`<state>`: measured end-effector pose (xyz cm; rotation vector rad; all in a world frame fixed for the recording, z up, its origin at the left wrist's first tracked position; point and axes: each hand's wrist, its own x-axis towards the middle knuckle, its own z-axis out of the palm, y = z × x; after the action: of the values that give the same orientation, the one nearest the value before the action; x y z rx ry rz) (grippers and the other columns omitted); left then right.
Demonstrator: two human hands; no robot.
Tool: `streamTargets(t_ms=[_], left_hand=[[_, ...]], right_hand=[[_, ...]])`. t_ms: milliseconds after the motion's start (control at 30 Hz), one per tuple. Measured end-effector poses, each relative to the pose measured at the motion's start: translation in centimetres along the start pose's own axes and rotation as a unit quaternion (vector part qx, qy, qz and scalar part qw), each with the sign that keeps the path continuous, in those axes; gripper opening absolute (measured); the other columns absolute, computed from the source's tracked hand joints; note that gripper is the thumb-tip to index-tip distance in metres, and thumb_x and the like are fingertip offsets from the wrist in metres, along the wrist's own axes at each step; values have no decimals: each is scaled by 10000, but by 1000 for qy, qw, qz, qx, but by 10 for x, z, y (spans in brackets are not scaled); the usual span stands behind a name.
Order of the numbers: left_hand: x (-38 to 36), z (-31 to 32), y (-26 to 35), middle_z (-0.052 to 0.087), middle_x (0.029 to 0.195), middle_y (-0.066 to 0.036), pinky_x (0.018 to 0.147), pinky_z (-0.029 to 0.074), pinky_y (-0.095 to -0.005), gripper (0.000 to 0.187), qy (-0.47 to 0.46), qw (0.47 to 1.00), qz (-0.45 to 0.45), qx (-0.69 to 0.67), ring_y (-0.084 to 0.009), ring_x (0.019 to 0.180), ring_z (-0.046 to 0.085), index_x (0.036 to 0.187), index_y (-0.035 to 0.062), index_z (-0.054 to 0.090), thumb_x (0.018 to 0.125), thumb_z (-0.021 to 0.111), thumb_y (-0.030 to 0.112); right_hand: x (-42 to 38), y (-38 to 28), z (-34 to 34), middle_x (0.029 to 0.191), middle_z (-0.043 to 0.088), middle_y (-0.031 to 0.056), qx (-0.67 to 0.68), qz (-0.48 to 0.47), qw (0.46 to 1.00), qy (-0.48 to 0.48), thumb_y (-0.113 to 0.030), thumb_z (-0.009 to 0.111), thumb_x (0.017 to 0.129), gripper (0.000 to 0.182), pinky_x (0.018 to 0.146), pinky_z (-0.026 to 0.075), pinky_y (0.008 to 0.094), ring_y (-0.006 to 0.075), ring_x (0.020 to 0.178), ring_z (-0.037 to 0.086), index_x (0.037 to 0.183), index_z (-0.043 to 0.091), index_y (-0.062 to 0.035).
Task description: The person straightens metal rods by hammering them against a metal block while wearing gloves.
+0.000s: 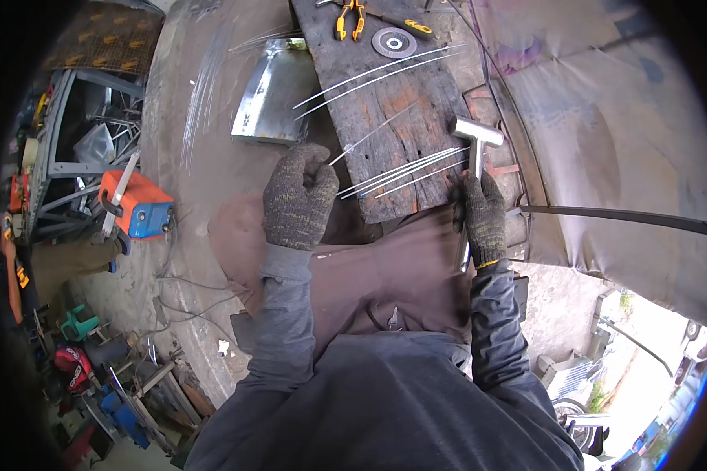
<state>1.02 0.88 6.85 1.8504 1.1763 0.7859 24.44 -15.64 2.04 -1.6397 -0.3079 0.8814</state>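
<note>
My left hand (300, 196), in a dark knitted glove, is closed with a thin metal rod (371, 136) between its fingers. The rod points over a worn wooden board (436, 93). My right hand (485, 218), gloved too, is wrapped around the handle of a hammer (478, 132), whose metal head stands above the board's right edge. Several similar rods (408, 168) lie across the near part of the board, and two more rods (377, 78) cross it farther up. Just beyond my left hand is a bent, shiny sheet-metal piece (273, 98).
A grinding disc (394, 43) and orange-handled pliers (350, 20) lie at the board's far end. On the left floor stands an orange and blue machine (137, 206) with cables, near a metal frame (51, 157) and another person's leg (78, 263). A dark bar (620, 218) juts in from the right.
</note>
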Motion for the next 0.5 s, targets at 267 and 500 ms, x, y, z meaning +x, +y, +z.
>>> streamTargets(t_ms=[267, 500], left_hand=[[7, 10, -68, 702, 1039, -153, 872, 554, -415, 263, -87, 984, 2, 156, -330, 971, 687, 1151, 88, 688, 896, 677, 152], [6, 20, -70, 726, 1041, -131, 855, 560, -372, 246, -88, 995, -46, 29, -247, 939, 709, 1128, 86, 703, 888, 714, 141]], right_hand=[[-4, -7, 2, 693, 599, 21, -11, 12, 1000, -3, -339, 587, 1039, 282, 371, 390, 256, 86, 442, 502, 945, 606, -74], [5, 9, -1, 713, 614, 35, 8, -20, 1000, 11, -321, 573, 1045, 258, 368, 414, 250, 94, 438, 509, 918, 589, -97]])
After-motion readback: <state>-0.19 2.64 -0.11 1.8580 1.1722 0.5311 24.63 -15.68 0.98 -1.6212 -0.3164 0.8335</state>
